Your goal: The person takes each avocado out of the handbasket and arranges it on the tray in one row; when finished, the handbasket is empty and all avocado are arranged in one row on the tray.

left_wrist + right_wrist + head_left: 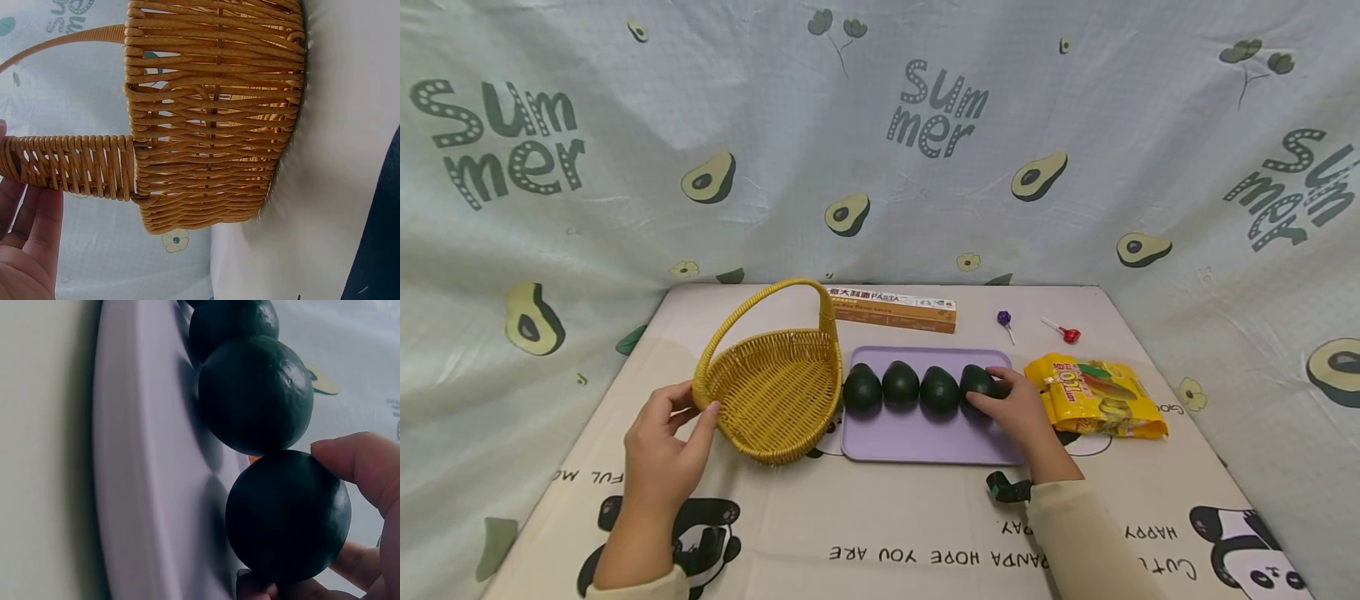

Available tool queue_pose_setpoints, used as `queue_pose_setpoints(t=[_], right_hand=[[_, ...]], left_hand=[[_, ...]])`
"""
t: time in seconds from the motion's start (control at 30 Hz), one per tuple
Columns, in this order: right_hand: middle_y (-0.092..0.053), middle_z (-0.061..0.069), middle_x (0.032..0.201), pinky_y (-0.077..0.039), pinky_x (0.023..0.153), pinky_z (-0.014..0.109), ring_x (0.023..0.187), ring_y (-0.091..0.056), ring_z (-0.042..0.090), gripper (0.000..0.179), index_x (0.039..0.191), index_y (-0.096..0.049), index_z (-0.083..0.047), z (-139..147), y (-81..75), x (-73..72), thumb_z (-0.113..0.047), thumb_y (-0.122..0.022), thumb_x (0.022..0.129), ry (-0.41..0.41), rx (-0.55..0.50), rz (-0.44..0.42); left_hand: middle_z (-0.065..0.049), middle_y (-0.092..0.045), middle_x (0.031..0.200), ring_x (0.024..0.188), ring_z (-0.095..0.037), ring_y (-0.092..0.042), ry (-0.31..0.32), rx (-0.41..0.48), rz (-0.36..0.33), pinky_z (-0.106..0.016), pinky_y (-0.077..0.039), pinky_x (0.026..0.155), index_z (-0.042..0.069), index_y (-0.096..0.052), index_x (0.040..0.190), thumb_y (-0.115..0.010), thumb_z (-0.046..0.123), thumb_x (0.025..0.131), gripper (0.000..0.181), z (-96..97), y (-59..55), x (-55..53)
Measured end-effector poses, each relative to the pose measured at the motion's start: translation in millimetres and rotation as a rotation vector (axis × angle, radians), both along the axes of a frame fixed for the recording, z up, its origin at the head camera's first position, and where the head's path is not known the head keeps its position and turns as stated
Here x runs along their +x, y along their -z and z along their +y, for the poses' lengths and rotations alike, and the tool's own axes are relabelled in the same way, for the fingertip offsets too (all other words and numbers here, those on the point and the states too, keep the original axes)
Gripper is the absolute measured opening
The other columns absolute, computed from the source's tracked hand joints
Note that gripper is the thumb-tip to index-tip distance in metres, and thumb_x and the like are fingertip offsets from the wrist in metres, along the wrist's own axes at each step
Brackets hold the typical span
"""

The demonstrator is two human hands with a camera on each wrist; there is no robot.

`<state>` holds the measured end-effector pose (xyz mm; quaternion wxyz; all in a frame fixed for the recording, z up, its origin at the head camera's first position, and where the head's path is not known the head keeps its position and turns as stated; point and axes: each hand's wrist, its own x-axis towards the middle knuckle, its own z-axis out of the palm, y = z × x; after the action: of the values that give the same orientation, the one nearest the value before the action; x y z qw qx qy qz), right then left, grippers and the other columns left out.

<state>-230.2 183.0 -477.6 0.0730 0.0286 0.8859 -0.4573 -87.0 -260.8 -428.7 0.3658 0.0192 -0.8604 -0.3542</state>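
A yellow wicker basket [775, 392] with a tall arched handle stands on the table, left of a lilac tray [925, 442]. My left hand [666, 446] holds the near base of the handle, thumb on one side and fingers on the other; the left wrist view shows the woven handle [69, 164] between them. Several dark green avocados [901, 385] stand in a row on the tray. Around the rightmost avocado [287, 515] my right hand [1018, 408] has its thumb and fingers, gripping it beside its neighbour [256, 394].
Behind the tray lies a pasta box [895, 312]. A purple lollipop [1004, 318] and a red lollipop [1069, 334] lie at the back right. To the tray's right is a yellow snack bag [1101, 398]. Printed curtains [880, 167] stand around the table.
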Motion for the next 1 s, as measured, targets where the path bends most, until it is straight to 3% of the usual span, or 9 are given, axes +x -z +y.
queue_pose_setpoints(t=[0.3, 0.87, 1.0], right_hand=[[-0.052, 0.023, 0.150, -0.041, 0.116, 0.062, 0.135, -0.048, 0.041, 0.073, 0.149, -0.052, -0.009, -2.0, 2.1, -0.8, -0.041, -0.079, 0.088, -0.027, 0.066, 0.038], [-0.050, 0.022, 0.151, -0.041, 0.116, 0.063, 0.136, -0.048, 0.041, 0.082, 0.152, -0.048, -0.014, -2.4, 1.3, 3.7, -0.048, -0.082, 0.085, -0.039, 0.071, 0.026], [-0.051, 0.022, 0.151, -0.041, 0.116, 0.063, 0.136, -0.049, 0.041, 0.082, 0.153, -0.046, -0.014, -2.9, -0.5, 6.2, -0.048, -0.080, 0.087, -0.052, 0.094, 0.041]], left_hand=[[-0.014, -0.067, 0.110, 0.104, -0.034, -0.068, 0.008, -0.006, 0.005, 0.003, -0.042, 0.093, -0.004, -0.060, 0.122, -0.076, -0.004, 0.087, 0.038, -1.4, 1.2, -0.6], [-0.013, -0.067, 0.109, 0.103, -0.027, -0.067, -0.002, -0.007, 0.008, 0.003, -0.043, 0.093, -0.004, -0.060, 0.122, -0.077, -0.003, 0.087, 0.038, -1.4, 1.8, -0.7], [-0.015, -0.067, 0.109, 0.104, -0.030, -0.068, 0.006, -0.005, 0.013, 0.002, -0.042, 0.094, -0.004, -0.060, 0.122, -0.077, -0.003, 0.087, 0.039, -1.7, 1.9, -0.3]])
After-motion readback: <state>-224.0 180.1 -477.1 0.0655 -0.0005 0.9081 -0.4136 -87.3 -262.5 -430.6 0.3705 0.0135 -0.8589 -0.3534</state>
